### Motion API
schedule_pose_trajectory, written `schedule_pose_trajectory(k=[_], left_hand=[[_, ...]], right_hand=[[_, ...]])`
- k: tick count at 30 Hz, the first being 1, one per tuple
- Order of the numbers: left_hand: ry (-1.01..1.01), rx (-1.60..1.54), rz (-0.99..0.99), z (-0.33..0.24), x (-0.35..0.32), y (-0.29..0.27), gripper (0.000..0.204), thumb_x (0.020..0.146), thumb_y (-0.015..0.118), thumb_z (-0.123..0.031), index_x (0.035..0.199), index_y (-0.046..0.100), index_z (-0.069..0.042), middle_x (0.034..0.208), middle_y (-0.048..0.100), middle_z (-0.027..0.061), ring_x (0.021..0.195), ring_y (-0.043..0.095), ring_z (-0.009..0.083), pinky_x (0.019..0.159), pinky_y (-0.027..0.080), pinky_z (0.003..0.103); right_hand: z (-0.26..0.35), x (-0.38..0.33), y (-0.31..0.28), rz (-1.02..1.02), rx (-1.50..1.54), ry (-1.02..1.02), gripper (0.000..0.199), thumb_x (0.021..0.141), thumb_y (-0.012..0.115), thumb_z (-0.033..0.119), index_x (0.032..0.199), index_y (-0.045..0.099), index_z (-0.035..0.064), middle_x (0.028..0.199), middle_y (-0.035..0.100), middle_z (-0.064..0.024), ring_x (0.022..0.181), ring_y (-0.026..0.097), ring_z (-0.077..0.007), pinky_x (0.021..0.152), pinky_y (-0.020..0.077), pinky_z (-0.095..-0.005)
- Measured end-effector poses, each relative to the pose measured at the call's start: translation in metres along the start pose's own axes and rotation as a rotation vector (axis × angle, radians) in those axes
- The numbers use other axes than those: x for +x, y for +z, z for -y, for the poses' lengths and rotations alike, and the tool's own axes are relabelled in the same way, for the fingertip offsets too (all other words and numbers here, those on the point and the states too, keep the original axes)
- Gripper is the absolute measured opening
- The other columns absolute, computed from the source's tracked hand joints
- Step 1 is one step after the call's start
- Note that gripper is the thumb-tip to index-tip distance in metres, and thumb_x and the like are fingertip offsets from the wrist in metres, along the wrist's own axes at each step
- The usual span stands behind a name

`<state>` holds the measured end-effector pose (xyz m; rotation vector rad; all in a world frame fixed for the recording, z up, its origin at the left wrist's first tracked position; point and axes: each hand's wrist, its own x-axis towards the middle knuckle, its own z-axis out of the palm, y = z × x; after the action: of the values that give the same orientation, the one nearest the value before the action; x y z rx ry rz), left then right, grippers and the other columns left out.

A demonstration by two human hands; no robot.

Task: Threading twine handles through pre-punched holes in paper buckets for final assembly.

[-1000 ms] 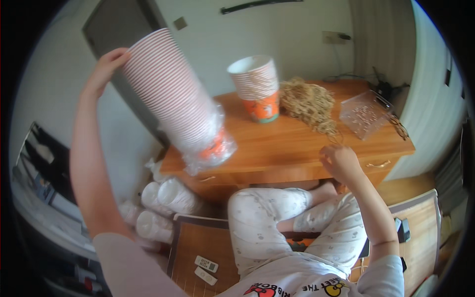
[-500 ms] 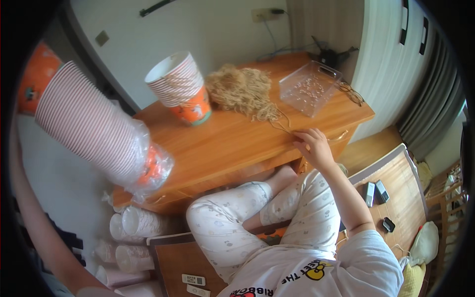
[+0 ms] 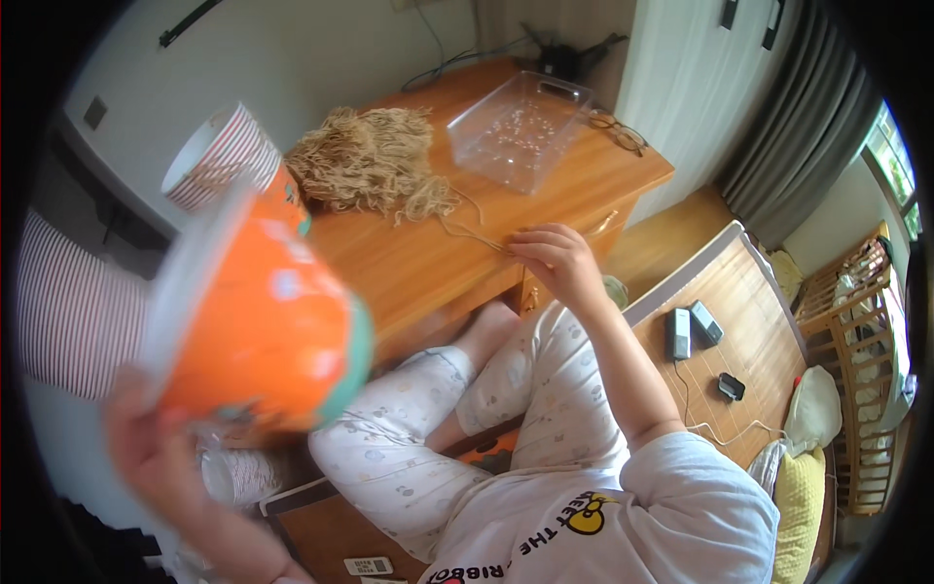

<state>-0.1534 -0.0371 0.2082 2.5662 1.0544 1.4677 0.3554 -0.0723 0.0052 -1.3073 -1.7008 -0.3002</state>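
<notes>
My left hand [image 3: 151,443] grips an orange paper cup [image 3: 263,321] by its white rim, tilted and smeared by motion, large in front of me. Behind it, at the left edge, a tall stack of striped-looking nested cups [image 3: 73,302] shows in part. On the desk stands a shorter cup stack [image 3: 229,156], partly covered by the held cup. At the desk's front edge my right hand [image 3: 559,258] has its fingers pinched together on loose twine [image 3: 472,234]. That twine trails from a shaggy tan heap of twine [image 3: 370,161].
A clear plastic tray [image 3: 520,136] with small pale bits stands on the wooden desk [image 3: 389,263], near eyeglasses [image 3: 619,131]. Wrapped cups [image 3: 233,472] sit low at left. On the mat at right lie two grey devices [image 3: 679,333] and a black case [image 3: 731,386].
My left hand has come into view from the far left with a single orange cup. The view has turned rightward. My right hand stays at the twine's end.
</notes>
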Motion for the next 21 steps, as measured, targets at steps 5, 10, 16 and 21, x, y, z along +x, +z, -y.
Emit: schedule_pose_trajectory(k=[5,10,16,21], left_hand=[[-0.04,-0.272,0.09,-0.032,-0.012,0.133,0.021,0.075,0.075,0.005,0.089,0.061,-0.001,0.088,0.061,0.0079,0.087,0.057,0.0233,0.081,0.046,0.033],[0.048,-0.153,0.098,-0.04,-0.013,0.161,0.019,0.073,0.078,-0.003,0.086,0.066,-0.007,0.086,0.067,0.0043,0.087,0.059,0.025,0.083,0.042,0.037],[0.126,-0.002,0.112,-0.049,-0.011,0.171,0.019,0.073,0.081,-0.012,0.087,0.069,-0.014,0.085,0.067,-0.0013,0.088,0.06,0.0215,0.088,0.038,0.038],[0.172,0.074,0.101,-0.061,-0.014,0.183,0.021,0.074,0.081,-0.015,0.091,0.07,-0.016,0.085,0.066,-0.0018,0.085,0.062,0.0202,0.086,0.039,0.038]], right_hand=[[0.006,0.012,-0.017,0.029,0.074,0.215,0.013,0.077,0.079,0.009,0.088,0.074,0.0041,0.088,0.071,-0.0099,0.086,0.066,-0.0281,0.076,0.0522,-0.0374],[0.02,0.063,-0.055,-0.002,0.112,0.21,0.011,0.077,0.079,0.004,0.086,0.072,0.0038,0.083,0.07,-0.0065,0.078,0.065,-0.0198,0.07,0.051,-0.0316],[0.03,0.161,-0.096,-0.05,0.345,0.279,0.016,0.089,0.075,0.017,0.098,0.073,0.0038,0.082,0.07,0.0006,0.073,0.058,-0.0059,0.065,0.0451,-0.0256],[0.004,0.251,-0.149,-0.047,0.102,0.038,0.026,0.099,0.063,0.023,0.115,0.069,0.0035,0.105,0.072,-0.0036,0.096,0.066,-0.0101,0.09,0.0496,-0.0247]])
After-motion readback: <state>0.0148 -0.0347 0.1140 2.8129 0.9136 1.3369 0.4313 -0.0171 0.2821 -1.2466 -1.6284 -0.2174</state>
